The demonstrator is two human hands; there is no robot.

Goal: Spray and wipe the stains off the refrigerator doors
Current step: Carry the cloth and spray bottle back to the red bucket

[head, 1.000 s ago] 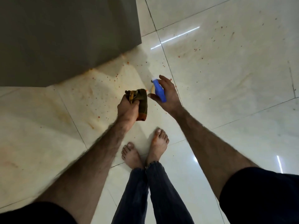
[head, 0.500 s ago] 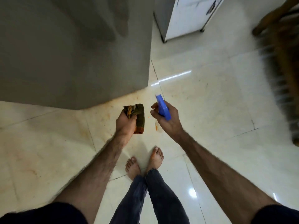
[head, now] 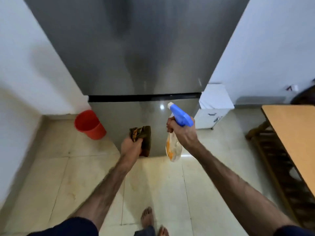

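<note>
1. Here, the refrigerator stands straight ahead of the person, its two steel doors stacked: the tall upper door above a dark horizontal seam, the short lower door below it and reaching down to the tiled floor.
2. The right hand is wrapped around the neck of a spray bottle, fingers curled at the trigger under the blue spray head. The white nozzle points up and forward, towards the lower door just below the seam.
3. The left hand grips a bunched dark green cloth, held in front of the bottom of the lower door – whether it touches the steel I cannot tell.
4. The bottle's long axis runs steeply upright, tilted nozzle-first at the refrigerator; the clear body with an orange liquid hangs below the fist.
5. Both hands sit low, level with the lower door, so that door is the nearer target – the upper door lies up and away, calling for raised arms.
6. The view is blurred and I cannot make out stains on either door.
7. My judgement: spraying comes first, and the right hand is already aimed.
</note>
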